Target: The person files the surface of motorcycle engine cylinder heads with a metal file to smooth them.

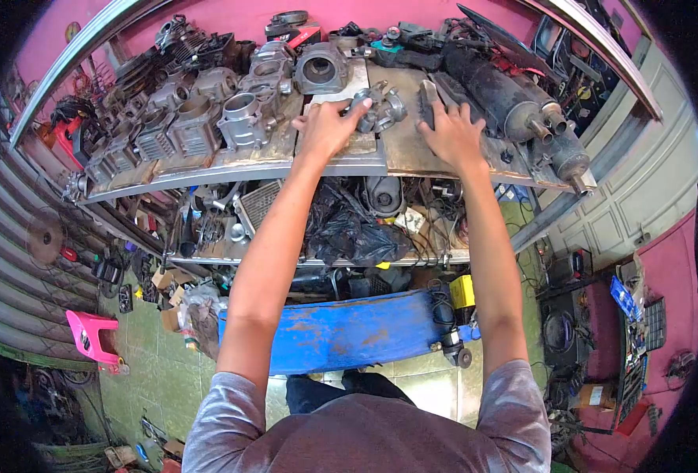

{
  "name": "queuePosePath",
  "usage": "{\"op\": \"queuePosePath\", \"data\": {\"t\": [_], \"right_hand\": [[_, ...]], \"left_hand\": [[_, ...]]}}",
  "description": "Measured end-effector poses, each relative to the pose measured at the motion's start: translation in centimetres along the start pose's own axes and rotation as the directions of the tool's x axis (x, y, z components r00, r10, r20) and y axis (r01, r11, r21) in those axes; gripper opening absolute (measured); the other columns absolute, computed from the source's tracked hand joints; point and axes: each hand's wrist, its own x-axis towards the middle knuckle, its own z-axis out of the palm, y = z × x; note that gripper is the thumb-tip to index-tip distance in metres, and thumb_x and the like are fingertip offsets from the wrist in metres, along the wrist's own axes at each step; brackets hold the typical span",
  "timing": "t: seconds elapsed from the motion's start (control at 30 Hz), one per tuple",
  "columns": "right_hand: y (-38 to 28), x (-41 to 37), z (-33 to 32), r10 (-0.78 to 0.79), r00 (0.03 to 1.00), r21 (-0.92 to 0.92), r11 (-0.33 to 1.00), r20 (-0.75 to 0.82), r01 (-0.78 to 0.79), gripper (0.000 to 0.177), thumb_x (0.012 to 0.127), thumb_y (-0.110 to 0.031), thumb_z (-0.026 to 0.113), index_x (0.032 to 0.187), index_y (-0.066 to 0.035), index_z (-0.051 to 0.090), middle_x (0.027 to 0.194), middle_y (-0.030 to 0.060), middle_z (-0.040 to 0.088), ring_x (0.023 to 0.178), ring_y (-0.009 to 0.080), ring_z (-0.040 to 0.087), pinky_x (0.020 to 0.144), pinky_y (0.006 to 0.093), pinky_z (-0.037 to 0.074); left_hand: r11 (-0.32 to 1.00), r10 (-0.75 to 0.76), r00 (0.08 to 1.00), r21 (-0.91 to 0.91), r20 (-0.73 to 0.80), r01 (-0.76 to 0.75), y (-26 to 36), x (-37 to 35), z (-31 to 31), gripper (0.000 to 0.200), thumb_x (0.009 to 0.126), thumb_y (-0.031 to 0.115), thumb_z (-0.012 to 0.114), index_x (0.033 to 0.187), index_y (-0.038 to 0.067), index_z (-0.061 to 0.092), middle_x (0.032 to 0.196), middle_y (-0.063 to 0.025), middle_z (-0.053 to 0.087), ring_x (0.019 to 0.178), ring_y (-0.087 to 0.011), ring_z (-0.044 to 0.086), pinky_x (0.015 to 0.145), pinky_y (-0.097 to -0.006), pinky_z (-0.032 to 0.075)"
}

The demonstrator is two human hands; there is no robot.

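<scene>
My left hand [329, 132] is over the upper shelf, its thumb and fingers closed on the edge of a grey metal engine part [383, 113] with rounded lobes. The part sits low over the wooden board [412, 146]. To its right, my right hand [454, 135] lies palm down with its fingers spread. Those fingertips rest by a dark, flat piece [446, 88] on the same board. Behind my left hand stands a grey engine casing [321, 71] with a large round opening. A bare metal cylinder block [244, 122] stands upright to the left.
Rows of cylinder blocks [195, 126] fill the shelf's left side. Black exhaust mufflers [514, 110] lie at the right. Below, the lower shelf holds a black plastic bag [357, 232] and loose parts. A blue bench [333, 335] is before me, and a pink stool [93, 337] stands left.
</scene>
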Motion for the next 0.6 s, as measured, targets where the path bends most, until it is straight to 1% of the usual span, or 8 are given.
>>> {"op": "queuePosePath", "data": {"t": [0.1,0.17,0.2,0.27,0.37,0.5,0.53,0.6], "right_hand": [[-1.3,1.5,-0.2,-0.123,0.979,-0.032,0.992,-0.161,0.12,0.064,0.098,-0.053,0.053,0.147,-0.011,0.051,0.143,0.0218,0.058,0.14,0.0419,0.042,0.111,0.0691,0.025],[-2.5,3.0,-0.5,-0.214,0.969,0.085,0.971,-0.126,0.225,0.063,0.099,-0.057,0.051,0.145,-0.013,0.055,0.134,0.0206,0.065,0.14,0.0402,0.045,0.112,0.0657,0.024],[-3.1,3.9,0.5,-0.181,0.974,0.114,0.974,-0.138,0.197,0.066,0.099,-0.06,0.049,0.145,-0.013,0.055,0.128,0.0207,0.068,0.138,0.0385,0.048,0.113,0.0644,0.023],[-3.9,4.7,0.5,-0.159,0.985,0.171,0.971,-0.07,0.169,0.069,0.098,-0.062,0.049,0.145,-0.013,0.055,0.129,0.0207,0.068,0.137,0.0384,0.049,0.114,0.0641,0.022],[-4.6,4.6,-0.3,-0.112,0.994,0.284,0.953,0.01,0.104,0.075,0.095,-0.067,0.051,0.144,-0.01,0.055,0.13,0.0214,0.067,0.135,0.0395,0.052,0.116,0.0644,0.02],[-4.6,4.5,-1.0,-0.039,0.999,0.432,0.901,0.02,0.026,0.081,0.091,-0.073,0.053,0.136,-0.006,0.059,0.129,0.0259,0.066,0.134,0.0421,0.053,0.117,0.0664,0.017],[-4.7,4.3,-1.3,-0.035,0.999,0.453,0.891,0.017,0.024,0.08,0.092,-0.071,0.054,0.135,-0.004,0.057,0.128,0.0294,0.065,0.134,0.0424,0.053,0.116,0.0677,0.016],[-5.2,4.2,-0.2,-0.021,0.999,0.457,0.889,-0.036,0.035,0.079,0.093,-0.068,0.056,0.137,-0.003,0.054,0.126,0.0302,0.066,0.133,0.0426,0.054,0.115,0.0682,0.018]], "left_hand": [[0.997,-0.03,0.995,0.072,0.099,0.023,1.1,0.5,-0.9,0.068,0.087,0.077,0.056,0.115,0.019,0.079,0.118,-0.0143,0.074,0.125,-0.043,0.061,0.105,-0.0813,0.015],[0.993,-0.077,0.984,0.095,0.16,0.062,1.1,1.1,-1.1,0.064,0.086,0.071,0.065,0.114,0.016,0.079,0.107,-0.0129,0.077,0.112,-0.0339,0.068,0.106,-0.0673,0.033],[0.993,-0.077,0.984,0.099,0.162,0.061,0.1,2.0,-0.5,0.064,0.086,0.071,0.065,0.114,0.016,0.079,0.107,-0.0129,0.077,0.112,-0.0339,0.068,0.106,-0.0673,0.033],[0.961,0.188,0.974,-0.227,0.123,-0.157,-2.7,3.9,1.3,0.052,0.084,0.06,0.07,0.103,0.012,0.08,0.094,-0.0229,0.075,0.092,-0.0372,0.073,0.089,-0.0515,0.05],[0.982,0.079,0.986,-0.182,0.146,-0.052,-2.2,4.1,1.2,0.047,0.082,0.053,0.073,0.099,0.01,0.08,0.087,-0.02,0.075,0.085,-0.0342,0.073,0.078,-0.0403,0.053],[0.966,0.099,0.992,-0.249,0.084,-0.075,-1.6,3.2,0.5,0.05,0.076,0.054,0.079,0.108,0.016,0.08,0.087,-0.0146,0.077,0.085,-0.03,0.074,0.085,-0.0389,0.053],[0.962,0.057,0.994,-0.273,0.098,-0.028,-1.3,2.8,0.1,0.052,0.072,0.053,0.083,0.111,0.02,0.08,0.098,-0.0144,0.078,0.097,-0.0298,0.073,0.095,-0.0478,0.049],[0.98,0.133,0.99,-0.158,0.044,-0.125,-1.2,2.5,-0.9,0.053,0.072,0.048,0.085,0.117,0.02,0.078,0.104,-0.0132,0.078,0.102,-0.0263,0.072,0.096,-0.0423,0.05]]}}
